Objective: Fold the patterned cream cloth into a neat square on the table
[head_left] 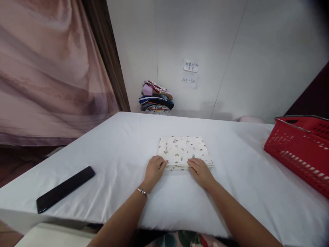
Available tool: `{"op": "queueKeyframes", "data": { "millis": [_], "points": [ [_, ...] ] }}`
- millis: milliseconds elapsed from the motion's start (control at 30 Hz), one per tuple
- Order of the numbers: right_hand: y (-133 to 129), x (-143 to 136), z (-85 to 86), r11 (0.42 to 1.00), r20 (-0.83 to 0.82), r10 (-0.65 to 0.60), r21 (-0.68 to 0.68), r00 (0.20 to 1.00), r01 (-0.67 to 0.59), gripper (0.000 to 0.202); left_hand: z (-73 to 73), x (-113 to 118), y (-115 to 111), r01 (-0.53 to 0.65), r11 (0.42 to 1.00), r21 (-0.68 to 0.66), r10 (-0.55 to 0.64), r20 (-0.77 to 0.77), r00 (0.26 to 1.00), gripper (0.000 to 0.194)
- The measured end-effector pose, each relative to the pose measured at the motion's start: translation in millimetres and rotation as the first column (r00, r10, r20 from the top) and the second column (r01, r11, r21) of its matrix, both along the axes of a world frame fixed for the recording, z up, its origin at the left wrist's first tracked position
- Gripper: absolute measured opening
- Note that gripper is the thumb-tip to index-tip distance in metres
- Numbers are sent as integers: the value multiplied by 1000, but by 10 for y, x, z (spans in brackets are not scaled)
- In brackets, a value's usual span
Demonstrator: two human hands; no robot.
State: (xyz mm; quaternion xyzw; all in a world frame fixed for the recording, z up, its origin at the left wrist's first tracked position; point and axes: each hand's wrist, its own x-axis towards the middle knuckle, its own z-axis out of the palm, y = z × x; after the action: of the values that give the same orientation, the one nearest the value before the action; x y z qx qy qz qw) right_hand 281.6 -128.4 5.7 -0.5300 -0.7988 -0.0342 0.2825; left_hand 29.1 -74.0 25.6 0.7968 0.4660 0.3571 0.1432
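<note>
A cream cloth point(183, 149) printed with small motifs lies folded into a flat, layered rectangle on the white-covered table point(123, 144). At its near left corner, my left hand point(155, 168) has its fingers closed on the edge, thumb towards the cloth. My right hand point(200, 172) grips the near edge further right, its fingertips on the top layer. The undersides of both hands' fingers are hidden. A silver bracelet point(142, 191) circles my left wrist.
A long black object point(65, 188) lies at the table's left. On the right stands a red plastic basket point(300, 147) with metal handles. A stack of folded fabrics point(156, 98) rises behind the far edge, by a wall with handwritten papers point(190, 73). Pink curtains point(51, 68) hang at left.
</note>
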Motion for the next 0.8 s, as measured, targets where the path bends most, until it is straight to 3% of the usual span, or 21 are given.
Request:
{"op": "queueKeyframes", "data": {
  "millis": [167, 333, 400, 467, 533, 600, 667, 800],
  "points": [
    [-96, 54, -6, 993, 88, -113, -23, 990, 115, 42, -62, -56, 63, -145, 989, -25, 146, 62, 987, 20],
    [-81, 181, 8, 986, 165, -140, -69, 976, 153, 50, -34, -38, 38, -130, 990, -60, 130, -5, 991, 23],
    [-30, 346, 35, 980, 189, -161, -86, 969, 180, 46, 3, 35, -118, -61, 995, -84, 59, -30, 998, 23],
    [26, 578, 61, 963, 196, -239, -79, 951, 259, 43, 41, 137, -354, 107, 983, -147, -111, -20, 994, 21],
    [68, 815, 78, 913, 168, -391, -52, 905, 404, 42, 79, 237, -577, 318, 928, -196, -323, 7, 946, 13],
    [81, 970, 93, 864, 104, -497, -35, 861, 503, 42, 125, 300, -676, 384, 904, -186, -386, 25, 922, 15],
    [63, 979, 118, 869, 44, -492, -32, 869, 494, 42, 183, 315, -591, 324, 939, -116, -322, 34, 946, 20],
    [-3, 585, 231, 940, -21, -339, -55, 941, 338, 40, 267, 304, -59, 108, 993, 56, -102, -104, 989, 25]
  ]
}}
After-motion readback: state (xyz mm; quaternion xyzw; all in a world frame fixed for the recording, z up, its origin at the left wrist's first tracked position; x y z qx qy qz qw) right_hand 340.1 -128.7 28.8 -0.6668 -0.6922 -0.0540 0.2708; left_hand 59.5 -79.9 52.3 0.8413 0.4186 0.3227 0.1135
